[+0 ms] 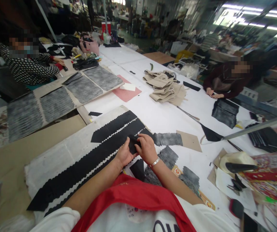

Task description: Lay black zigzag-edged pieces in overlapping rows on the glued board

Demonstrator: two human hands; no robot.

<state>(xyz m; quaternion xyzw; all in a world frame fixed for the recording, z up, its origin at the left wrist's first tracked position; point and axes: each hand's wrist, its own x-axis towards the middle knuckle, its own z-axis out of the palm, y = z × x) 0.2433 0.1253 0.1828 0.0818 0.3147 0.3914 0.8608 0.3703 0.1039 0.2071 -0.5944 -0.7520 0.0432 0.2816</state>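
Both hands meet low over the table, closed on one small piece of black material [133,145]. My left hand [124,152] grips its left side, thumb upward. On its right side, the fingers of my right hand [147,148] pinch the material; a silver bracelet circles that wrist. Part of the piece is hidden by the fingers. Beneath and to the left, long black strips with zigzag edges [80,162] lie on a pale board [53,158]. A black pointed piece [138,169] rests just below my hands.
Grey-coated pieces [168,156] lie right of my hands. Farther off sits a heap of beige pieces [164,85]. A board with grey panels [82,88] stands left. Scissors [237,183] lie at right. One person [29,67] works at far left, another [225,80] at right.
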